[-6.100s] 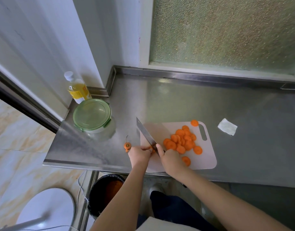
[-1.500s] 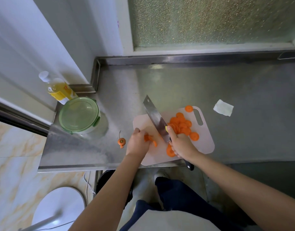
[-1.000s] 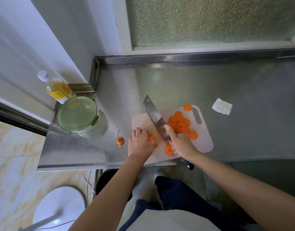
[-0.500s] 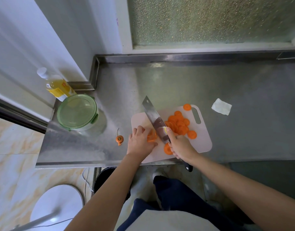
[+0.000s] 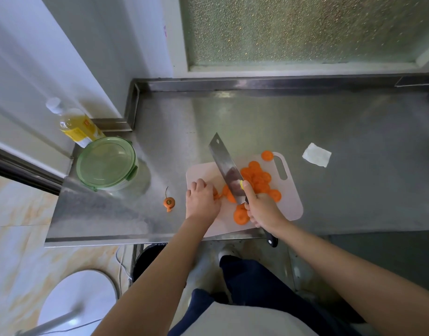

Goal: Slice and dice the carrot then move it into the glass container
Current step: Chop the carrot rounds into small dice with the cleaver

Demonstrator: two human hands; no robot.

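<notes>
my left hand curls knuckles-up over a few carrot pieces, holding them down on the pale cutting board. just right of it my right hand grips the knife, forefinger along the blade, which slants away from me. the carrot slices are heaped beyond my right hand, one round by its knuckles. left of my left hand the cut carrot top lies on the steel counter. further left the glass container stands with its green lid on. a folded white paper lies far right. a frosted window backs the counter, and marbled floor tile shows below.

both hands and the blade sit much as half a second ago.

the oil bottle behind the container has a yellow label, too small to read.
</notes>
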